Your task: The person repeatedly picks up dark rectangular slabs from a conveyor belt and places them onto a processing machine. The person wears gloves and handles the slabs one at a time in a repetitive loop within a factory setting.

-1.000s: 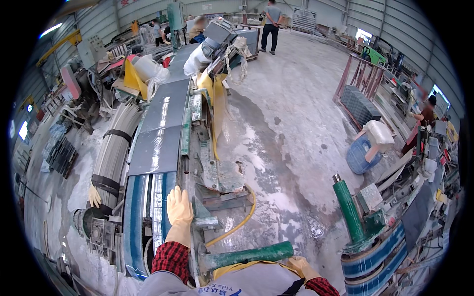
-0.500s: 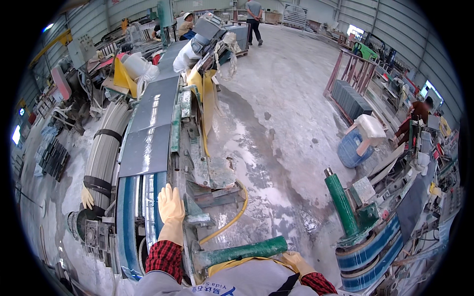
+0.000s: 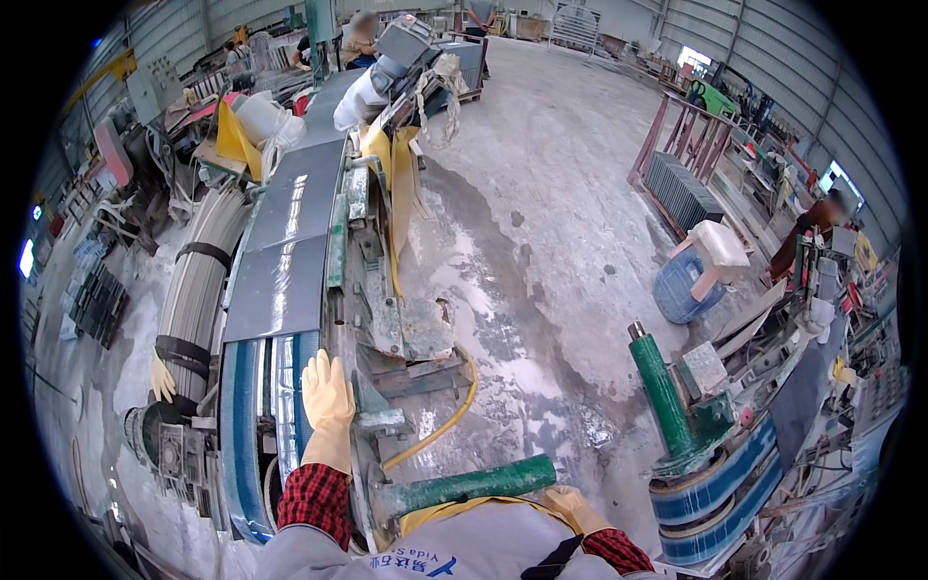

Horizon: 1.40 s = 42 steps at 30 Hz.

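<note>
My left hand (image 3: 329,401), in a pale yellow rubber glove, lies with its fingers stretched out at the right edge of the blue conveyor belts (image 3: 245,425). Nothing is held in it. Just beyond its fingertips is the front end of a row of dark grey slabs (image 3: 274,295), laid end to end on the conveyor. My right hand (image 3: 572,507), gloved alike, is low beside my waist, near the end of a green roller (image 3: 474,486). The apron and the angle hide most of its fingers, and I see nothing held.
Long pale strips (image 3: 195,280) lie bundled left of the conveyor, a loose glove (image 3: 162,377) hanging near them. A motor unit (image 3: 404,43) stands over the far conveyor. At right are a blue barrel (image 3: 688,288), an upright green roller (image 3: 662,391) and a person (image 3: 810,227).
My view has shifted slightly, so the scene sits a little further left and higher. Both hands keep about the same places, and the slabs show no clear movement.
</note>
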{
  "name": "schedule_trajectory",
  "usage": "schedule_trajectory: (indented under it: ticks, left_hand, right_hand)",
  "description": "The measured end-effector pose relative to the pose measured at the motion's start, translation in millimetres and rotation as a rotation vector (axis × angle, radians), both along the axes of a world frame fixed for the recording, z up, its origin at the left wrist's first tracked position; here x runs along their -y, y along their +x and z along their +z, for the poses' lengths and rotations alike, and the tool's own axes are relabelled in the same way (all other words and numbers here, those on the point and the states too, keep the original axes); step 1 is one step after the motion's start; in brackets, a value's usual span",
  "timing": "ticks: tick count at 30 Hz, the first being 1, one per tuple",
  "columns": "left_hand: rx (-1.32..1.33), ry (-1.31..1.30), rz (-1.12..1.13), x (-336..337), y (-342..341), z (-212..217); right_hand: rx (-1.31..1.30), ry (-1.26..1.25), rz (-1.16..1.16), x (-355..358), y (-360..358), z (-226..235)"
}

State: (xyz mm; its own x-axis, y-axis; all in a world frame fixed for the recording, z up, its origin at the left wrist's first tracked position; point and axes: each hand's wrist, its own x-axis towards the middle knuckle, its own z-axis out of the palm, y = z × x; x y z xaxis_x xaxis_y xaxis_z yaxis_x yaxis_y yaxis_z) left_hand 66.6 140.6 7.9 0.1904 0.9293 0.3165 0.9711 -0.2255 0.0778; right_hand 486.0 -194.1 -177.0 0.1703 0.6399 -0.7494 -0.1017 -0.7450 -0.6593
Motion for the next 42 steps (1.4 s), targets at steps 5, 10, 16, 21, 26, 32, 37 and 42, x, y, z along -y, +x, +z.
schedule_trajectory:
  ticks: [5,10,16,21,26,32,37,42]
  left_hand:
    - [0.027,0.002,-0.015,-1,-2,0]
    - [0.035,0.045,-0.016,-3,-5,-6]
    - [0.112,0.09,-0.031,-5,-8,-6]
    - [0.176,0.011,-0.021,-7,-12,-9]
    - [1.706,0.067,0.466,-56,-78,-78]
    - [2.655,-0.424,0.41,-121,-172,-91]
    - [2.291,-0.716,0.225,-153,-162,-80]
    - [2.209,-0.351,0.418,-114,-136,-3]
  right_hand:
    - [-0.028,0.03,-0.052,2,2,-8]
    - [0.051,0.053,-0.048,4,-5,4]
    - [0.218,-0.049,0.166,-6,-13,46]
    - [0.222,-0.107,0.203,-7,-19,52]
    - [0.14,-0.11,0.039,7,-15,21]
    - [0.172,-0.165,-0.017,13,-17,41]
    - [0.398,-0.249,0.104,34,-2,6]
    - [0.525,-0.203,0.259,-3,0,69]
